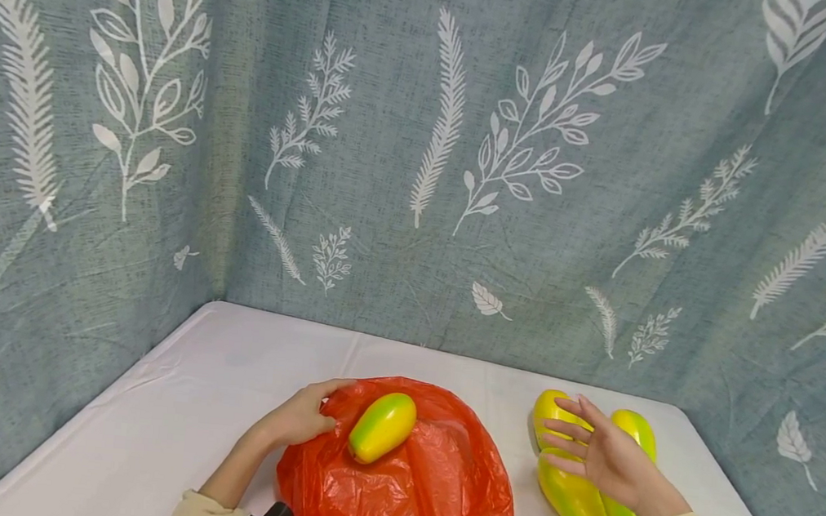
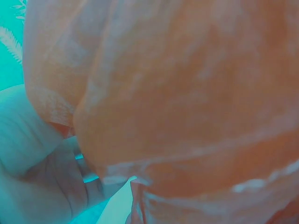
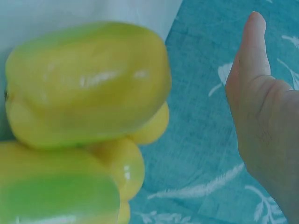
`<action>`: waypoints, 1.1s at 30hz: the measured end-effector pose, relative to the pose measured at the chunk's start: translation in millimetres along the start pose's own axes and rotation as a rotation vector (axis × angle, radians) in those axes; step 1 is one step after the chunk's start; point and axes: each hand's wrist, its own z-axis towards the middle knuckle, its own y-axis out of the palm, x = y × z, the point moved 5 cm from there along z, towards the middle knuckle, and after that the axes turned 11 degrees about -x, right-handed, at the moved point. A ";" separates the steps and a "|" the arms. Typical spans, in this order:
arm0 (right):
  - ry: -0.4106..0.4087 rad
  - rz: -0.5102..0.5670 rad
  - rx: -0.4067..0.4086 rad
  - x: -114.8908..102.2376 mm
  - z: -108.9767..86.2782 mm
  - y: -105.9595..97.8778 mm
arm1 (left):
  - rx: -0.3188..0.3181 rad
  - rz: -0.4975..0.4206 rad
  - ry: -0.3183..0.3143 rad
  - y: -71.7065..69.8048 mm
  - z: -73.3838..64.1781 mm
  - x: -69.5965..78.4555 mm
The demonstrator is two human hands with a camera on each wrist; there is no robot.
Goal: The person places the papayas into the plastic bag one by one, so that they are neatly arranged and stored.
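A red plastic bag lies spread on the table in the head view. One yellow-green papaya rests on it, toward its upper left. My left hand holds the bag's left edge; in the left wrist view the bag film covers part of the fingers. Over on the right, my right hand hovers above several papayas, fingers extended and spread, holding nothing. The right wrist view shows the hand apart from a papaya and others below it.
A white cloth covers the table. Patterned blue-grey curtains enclose it at the back and on both sides. The loose papayas lie close together near the table's right edge.
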 end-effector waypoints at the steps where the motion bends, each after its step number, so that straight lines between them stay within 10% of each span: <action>1: -0.003 0.010 -0.007 -1.1 -2.2 -2.2 | 0.002 0.001 -0.001 0.1 -0.1 -0.3; 23: -0.018 0.232 -0.161 -23.1 -65.5 -83.9 | 0.025 0.022 0.014 1.5 6.5 -0.2; 33: 0.038 0.258 0.009 -12.5 -82.7 -121.6 | 0.048 -0.003 -0.023 3.1 4.9 -0.7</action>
